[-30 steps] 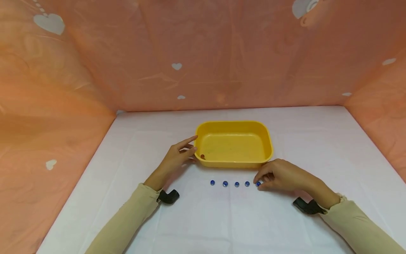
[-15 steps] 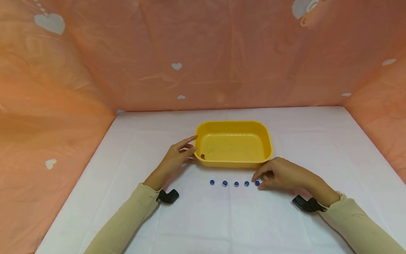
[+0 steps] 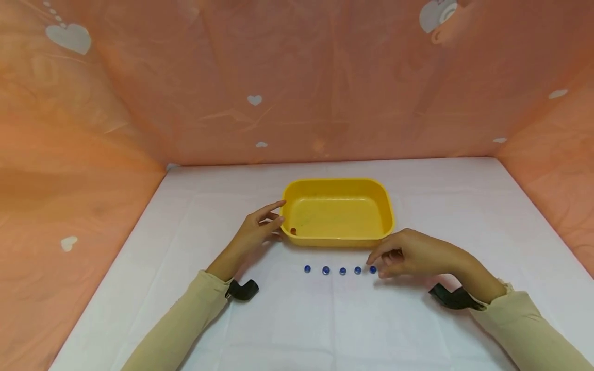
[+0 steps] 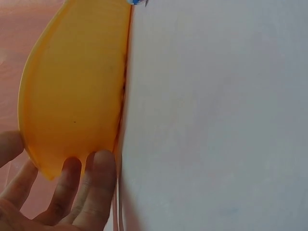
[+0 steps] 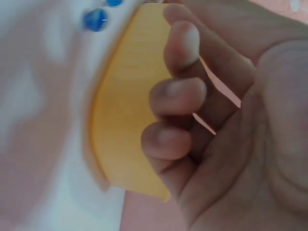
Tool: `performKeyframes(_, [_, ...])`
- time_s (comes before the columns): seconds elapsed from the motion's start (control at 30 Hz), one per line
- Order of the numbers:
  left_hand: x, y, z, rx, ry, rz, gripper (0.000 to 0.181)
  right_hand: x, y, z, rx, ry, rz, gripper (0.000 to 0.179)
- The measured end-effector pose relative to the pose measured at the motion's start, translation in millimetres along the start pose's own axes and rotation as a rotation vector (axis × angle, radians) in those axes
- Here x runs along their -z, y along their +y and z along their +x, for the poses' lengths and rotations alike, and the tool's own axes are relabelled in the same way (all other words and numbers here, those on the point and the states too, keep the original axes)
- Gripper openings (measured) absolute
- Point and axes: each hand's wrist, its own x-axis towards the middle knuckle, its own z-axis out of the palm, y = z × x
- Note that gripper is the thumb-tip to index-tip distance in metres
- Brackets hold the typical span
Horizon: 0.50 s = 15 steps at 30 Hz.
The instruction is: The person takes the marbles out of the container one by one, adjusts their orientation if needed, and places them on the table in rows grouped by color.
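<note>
Several blue glass marbles lie in a row on the white cloth, in front of a yellow plastic tub. My right hand hovers by the row's right end. Its index fingertip and thumb stand apart beside the last marble, and the other fingers curl loosely around nothing. Two marbles show blurred in the right wrist view. My left hand rests against the tub's left end, fingers mostly straight; in the left wrist view its fingertips touch the tub's wall.
Inside the tub, a small reddish-brown piece lies at the front left corner. White cloth covers the table. Orange sheeting with pale hearts stands behind and on both sides. A black strap piece juts from the right wrist.
The right hand's thumb and index finger have opened from around the last marble, which now lies just left of the thumb. The left hand keeps its place at the tub. The head view shifts slightly.
</note>
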Motion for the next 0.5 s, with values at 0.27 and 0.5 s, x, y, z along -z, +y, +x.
performKeyframes(0.27, [1.8,0.8,-0.3,0.014,0.006,0.008,0.051,9,-6,3.7,-0.028,0.081,0.069,0.022])
performKeyframes(0.5, [-1.2,1.0,0.3,0.023,-0.011,-0.01,0.051,7,-13,18.5,0.01,0.15,0.073,0.019])
